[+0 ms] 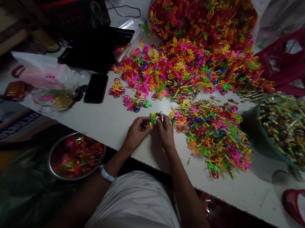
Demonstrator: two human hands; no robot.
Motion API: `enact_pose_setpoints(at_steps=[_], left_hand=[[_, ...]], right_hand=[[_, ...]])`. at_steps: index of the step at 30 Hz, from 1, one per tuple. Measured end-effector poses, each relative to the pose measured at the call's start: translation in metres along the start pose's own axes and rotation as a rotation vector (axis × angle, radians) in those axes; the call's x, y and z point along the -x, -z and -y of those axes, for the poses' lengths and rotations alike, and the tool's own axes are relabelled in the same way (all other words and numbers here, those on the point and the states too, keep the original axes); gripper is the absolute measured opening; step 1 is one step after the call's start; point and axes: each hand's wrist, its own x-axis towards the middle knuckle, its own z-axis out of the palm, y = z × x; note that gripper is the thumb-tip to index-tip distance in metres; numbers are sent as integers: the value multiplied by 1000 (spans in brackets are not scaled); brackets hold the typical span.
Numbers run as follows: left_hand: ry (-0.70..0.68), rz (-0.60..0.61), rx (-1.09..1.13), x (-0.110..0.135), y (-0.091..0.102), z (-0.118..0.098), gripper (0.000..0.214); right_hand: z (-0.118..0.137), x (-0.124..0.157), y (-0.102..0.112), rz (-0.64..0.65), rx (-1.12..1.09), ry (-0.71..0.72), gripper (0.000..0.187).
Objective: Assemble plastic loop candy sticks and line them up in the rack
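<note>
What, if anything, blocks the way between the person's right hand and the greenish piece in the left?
Nothing visible: the right hand, pinching a small shiny item, is close beside the greenish piece in the left hand.

The small pieces (218, 136) looked like smooth plastic, heaped on a desk (113, 125) with a smooth, faintly dull top. The basin (56, 154) was shiny metal (its rim caught some light), while the shirt (138, 204) was matt, creased cloth.
</note>
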Motion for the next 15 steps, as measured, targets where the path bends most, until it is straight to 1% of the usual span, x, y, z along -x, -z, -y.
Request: enact_pose_setpoints(at_steps=[2,3,6,7,8,9,11,12,13,15], left_hand=[[36,48,29,-1,3,3,30],[37,60,27,-2,4,4,28],[-48,64,-100,-3,9,7,23],[-85,78,-159,-4,9,8,22],[-113,100,-208,-4,10,9,22],[-129,126,-245,-4,11,10,22],[-134,165,-296,-3,11,11,23],[-130,169,-314,-2,11,11,21],[-125,161,-323,-1,11,11,17],[-90,142,-288,1,9,10,7]], right_hand=[[-1,0,-1,53,48,66,29],[-2,0,-1,49,85,89,29],[-6,-3,0,-64,205,103,30],[-8,-4,2,-79,229,102,31],[-9,-5,4,-60,243,107,31],[-9,-5,6,-13,243,118,30],[-9,-4,10,71,206,137,28],[-9,-3,12,70,173,127,26],[-8,-1,13,36,135,101,24],[-7,4,15,-80,52,24,21]])
